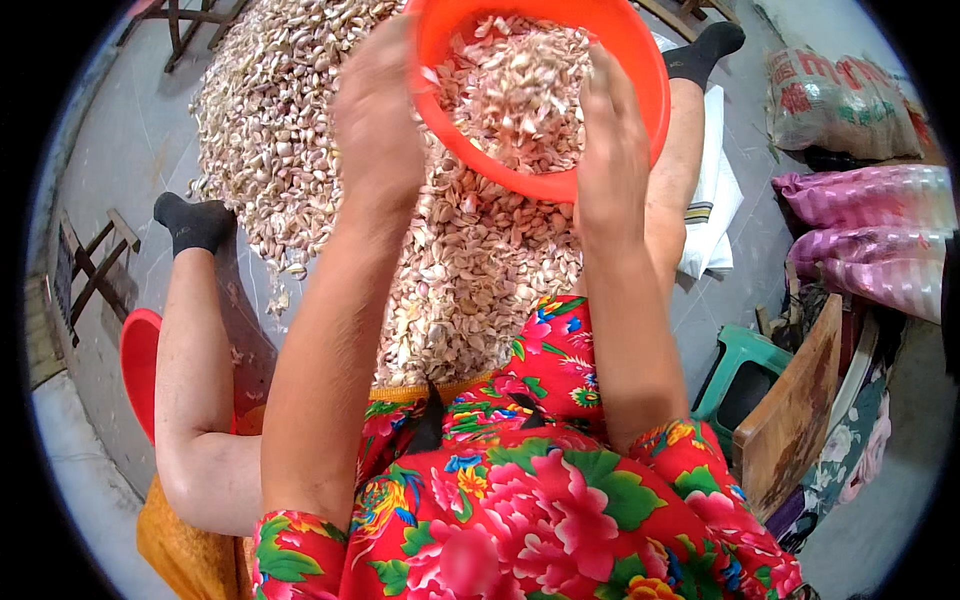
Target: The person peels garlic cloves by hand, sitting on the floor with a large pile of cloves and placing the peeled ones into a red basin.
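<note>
A red-orange plastic basin [540, 187] is at the top centre, part of it cut off by the picture's edge. Inside lie garlic cloves [530, 85], smeared by motion in the middle. My left hand [380, 115] is at the basin's left rim; its fingers are blurred, so their grip is unclear. Over the right inner side of the basin, my right hand [610, 140] has its fingers stretched out, close to the cloves. A big heap of loose garlic cloves [290, 120] covers the floor between my legs, below and left of the basin.
Stuffed woven sacks [840, 105] and shiny pink sacks [860, 215] stand at the right. Nearer are a green plastic stool [740, 375] and a wooden board [790, 410]. White sheeting [712, 205] lies by my right leg. A red plastic item [142, 365] is beside my left leg.
</note>
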A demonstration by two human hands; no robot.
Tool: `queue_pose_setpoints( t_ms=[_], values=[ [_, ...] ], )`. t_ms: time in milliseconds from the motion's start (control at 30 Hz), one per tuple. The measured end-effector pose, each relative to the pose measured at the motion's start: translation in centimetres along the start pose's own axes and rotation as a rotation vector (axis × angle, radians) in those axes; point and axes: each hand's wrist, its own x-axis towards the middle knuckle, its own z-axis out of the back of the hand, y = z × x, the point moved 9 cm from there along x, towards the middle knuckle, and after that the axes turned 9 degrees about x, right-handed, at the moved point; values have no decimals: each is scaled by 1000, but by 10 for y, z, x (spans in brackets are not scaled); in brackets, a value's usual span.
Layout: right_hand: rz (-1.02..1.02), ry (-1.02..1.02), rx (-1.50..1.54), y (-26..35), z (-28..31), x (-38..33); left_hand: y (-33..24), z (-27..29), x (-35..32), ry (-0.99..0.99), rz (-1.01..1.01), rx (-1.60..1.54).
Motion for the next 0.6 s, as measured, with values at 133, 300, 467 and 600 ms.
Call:
queue_pose_setpoints(
  t_ms=[133, 300, 467, 600],
  values=[
    [-226, -54, -105, -54, 33, -94, 102, 126, -57, -240, 356, 406],
    [-70, -59, -710, -132, 70, -124, 177, 134, -130, -162, 384, 495],
    [6, -30, -911, -129, 46, -108, 165, 106, -127, -63, 58, 703],
    [43, 324, -681, -121, -2, -126, 153, 106, -129, -9, 46, 697]
  ],
)
